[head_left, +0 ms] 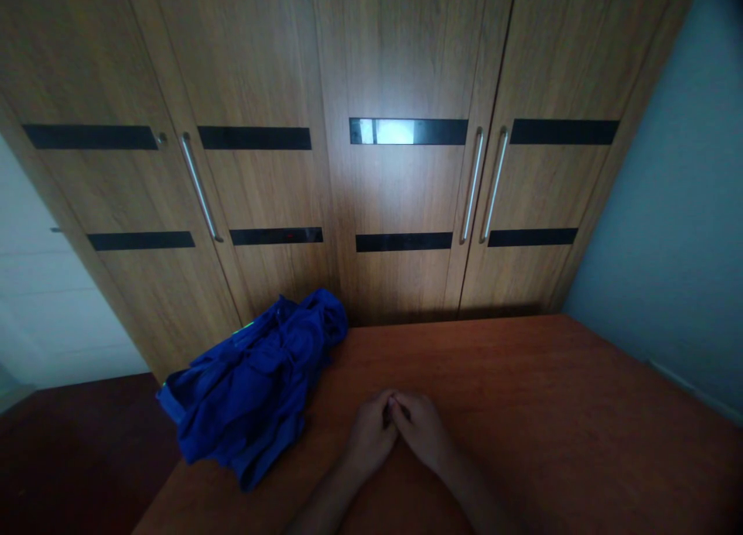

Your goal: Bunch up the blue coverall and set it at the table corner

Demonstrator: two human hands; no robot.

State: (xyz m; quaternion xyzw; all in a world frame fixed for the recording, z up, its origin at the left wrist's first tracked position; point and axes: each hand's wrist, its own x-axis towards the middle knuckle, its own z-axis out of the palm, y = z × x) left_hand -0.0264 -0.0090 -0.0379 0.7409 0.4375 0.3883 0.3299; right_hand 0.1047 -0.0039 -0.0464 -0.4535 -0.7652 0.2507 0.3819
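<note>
- The left hand [368,434] and the right hand [422,430] rest together on the wooden table [551,411], fingertips touching, both curled. A small dark spot shows between the fingers, but whether they pinch anything cannot be told.
- The crumpled blue garment [255,380] lies on the table's left part, just beside the left hand but apart from it — neither hand touches it.
- Risk, as a judgement: part of the garment hangs past the table's left edge, so a careless pull or a nudge from the left forearm could drag the whole heap off onto the dark floor [75,450].
- Another risk: the room is dim, and the cloth is bunched, so a grab could catch a sleeve or strap alone and leave the rest tangled.
- Hard to make out: what kind of garment it is; a thin green trim shows at its edge, nothing more.
- Cut off: both forearms run out of the lower edge, and the table's near side is not in view.
- The wardrobe [400,186] behind stands shut — its contents are hidden.
</note>
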